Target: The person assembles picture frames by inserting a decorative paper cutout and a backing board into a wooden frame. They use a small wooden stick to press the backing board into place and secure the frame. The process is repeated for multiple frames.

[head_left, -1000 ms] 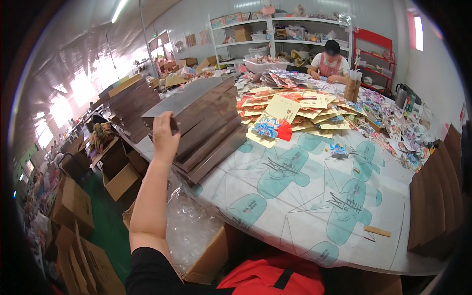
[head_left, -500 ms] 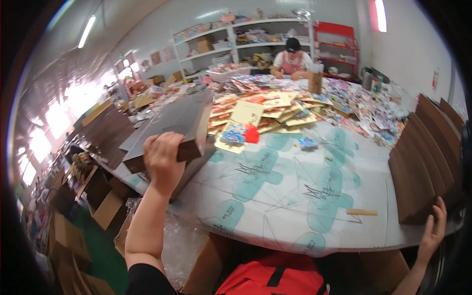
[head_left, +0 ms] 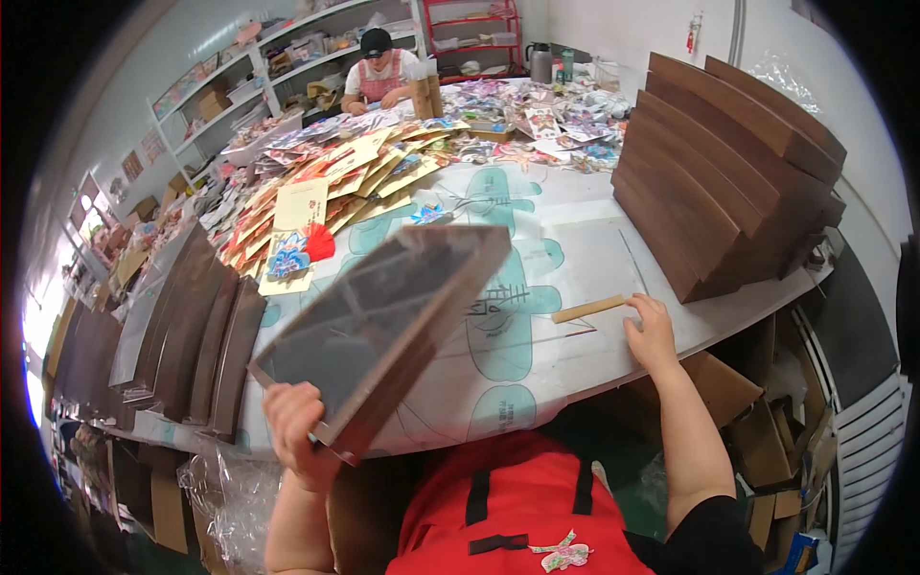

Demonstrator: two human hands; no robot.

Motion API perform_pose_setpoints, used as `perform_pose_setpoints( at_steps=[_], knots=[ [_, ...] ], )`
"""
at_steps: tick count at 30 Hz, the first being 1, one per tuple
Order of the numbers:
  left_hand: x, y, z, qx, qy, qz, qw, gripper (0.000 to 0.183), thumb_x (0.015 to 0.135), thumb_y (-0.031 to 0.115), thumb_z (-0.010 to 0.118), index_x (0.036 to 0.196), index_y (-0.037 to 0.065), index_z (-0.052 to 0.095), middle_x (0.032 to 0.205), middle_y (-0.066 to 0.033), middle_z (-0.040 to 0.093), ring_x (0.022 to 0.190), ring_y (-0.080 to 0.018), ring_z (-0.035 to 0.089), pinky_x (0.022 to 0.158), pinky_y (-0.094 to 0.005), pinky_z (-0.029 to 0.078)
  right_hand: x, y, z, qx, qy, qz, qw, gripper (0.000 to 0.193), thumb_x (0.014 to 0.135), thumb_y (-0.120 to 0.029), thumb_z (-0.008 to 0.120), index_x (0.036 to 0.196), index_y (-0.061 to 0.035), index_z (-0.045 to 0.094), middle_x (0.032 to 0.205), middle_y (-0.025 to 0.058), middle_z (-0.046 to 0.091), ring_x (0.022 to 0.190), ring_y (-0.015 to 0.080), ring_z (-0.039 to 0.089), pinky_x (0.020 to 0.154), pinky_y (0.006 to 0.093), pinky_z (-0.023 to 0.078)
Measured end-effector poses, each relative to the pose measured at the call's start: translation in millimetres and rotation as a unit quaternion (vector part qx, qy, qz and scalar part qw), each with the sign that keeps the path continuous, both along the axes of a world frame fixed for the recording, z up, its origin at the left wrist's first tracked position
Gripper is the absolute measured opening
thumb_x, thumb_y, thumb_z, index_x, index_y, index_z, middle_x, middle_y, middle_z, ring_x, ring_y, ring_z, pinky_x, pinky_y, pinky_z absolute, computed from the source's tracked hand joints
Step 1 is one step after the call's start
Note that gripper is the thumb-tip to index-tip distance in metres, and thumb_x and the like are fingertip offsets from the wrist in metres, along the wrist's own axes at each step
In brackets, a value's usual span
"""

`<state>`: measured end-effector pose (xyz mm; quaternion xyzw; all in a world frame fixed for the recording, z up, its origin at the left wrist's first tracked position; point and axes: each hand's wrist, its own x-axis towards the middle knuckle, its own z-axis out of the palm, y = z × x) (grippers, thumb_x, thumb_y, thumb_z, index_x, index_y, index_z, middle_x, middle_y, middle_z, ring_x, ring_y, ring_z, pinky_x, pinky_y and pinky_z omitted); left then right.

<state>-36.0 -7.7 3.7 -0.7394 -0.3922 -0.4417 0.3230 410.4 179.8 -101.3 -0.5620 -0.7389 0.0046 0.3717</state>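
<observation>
My left hand (head_left: 299,429) grips the lower corner of a shallow dark-brown box frame (head_left: 383,307) with a shiny grey face. The frame is tilted above the table, its far end raised to the right. My right hand (head_left: 653,333) is at the right end of a thin tan wooden strip (head_left: 586,309) lying on the table. Its thumb and forefinger are apart; the forefinger is at the strip's tip, and whether it touches I cannot tell. Left of the held frame stands a row of similar frames (head_left: 172,331).
A tall stack of brown frames (head_left: 709,182) stands at the right. Cream cards (head_left: 359,168) with blue and red decorations are heaped at the far left. A small blue piece (head_left: 428,214) lies on the printed white table cover (head_left: 565,230). Across the table sits a person (head_left: 380,72) in a black cap.
My left hand has lifted the box frame away from the row at the left and brought it over the table. My right hand has moved from beside the right stack to the wooden strip. My view has turned right.
</observation>
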Motion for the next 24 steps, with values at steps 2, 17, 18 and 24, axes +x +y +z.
perform_pose_setpoints(
  at_steps=[2, 17, 18, 24],
  knots=[
    [5.5, -4.2, -27.1, -0.032, -0.016, -0.005, 0.999, 0.031, 0.081, 0.027, 0.066, 0.101, 0.007, 0.051, 0.098, -0.0112, 0.06, 0.088, -0.0278, 0.06, 0.085, -0.0467, 0.044, 8.0, 10.5, -14.6, 0.012, -0.028, -0.095, 0.995, 0.03, 0.078, -0.012, 0.065, 0.105, -0.001, 0.061, 0.115, 0.0165, 0.058, 0.105, 0.0348, 0.053, 0.09, 0.0424, 0.043],
    [4.7, -53.3, -116.1, -0.41, -0.193, 0.133, 0.881, 0.078, 0.063, 0.019, 0.081, 0.13, 0.009, 0.042, 0.148, -0.0264, 0.014, 0.137, -0.0449, 0.016, 0.108, -0.0563, 0.021, 29.3, 38.2, 9.8, -0.074, -0.022, -0.228, 0.971, 0.017, 0.092, -0.014, 0.048, 0.086, 0.0019, 0.053, 0.084, 0.0199, 0.061, 0.082, 0.036, 0.061, 0.071, 0.0428, 0.048],
    [5.6, -56.5, -108.5, -0.443, -0.212, 0.099, 0.866, 0.085, 0.062, 0.022, 0.083, 0.134, 0.009, 0.039, 0.149, -0.0282, 0.007, 0.138, -0.0452, 0.011, 0.109, -0.0552, 0.021, 27.1, 37.2, 10.0, 0.003, 0.042, -0.18, 0.983, 0.019, 0.094, -0.015, 0.048, 0.084, 0.0004, 0.051, 0.079, 0.0167, 0.06, 0.075, 0.032, 0.06, 0.066, 0.0396, 0.047],
    [20.2, -60.3, -105.4, -0.464, -0.303, 0.066, 0.83, 0.084, 0.062, 0.027, 0.085, 0.134, 0.01, 0.046, 0.147, -0.0345, -0.009, 0.139, -0.0471, 0.006, 0.11, -0.0441, 0.024, -47.3, 5.4, 43.3, -0.133, 0.531, 0.036, 0.836, 0.024, 0.098, -0.022, 0.044, 0.079, -0.0084, 0.047, 0.066, -0.001, 0.041, 0.057, 0.0075, 0.041, 0.051, 0.0226, 0.032]
  ],
)
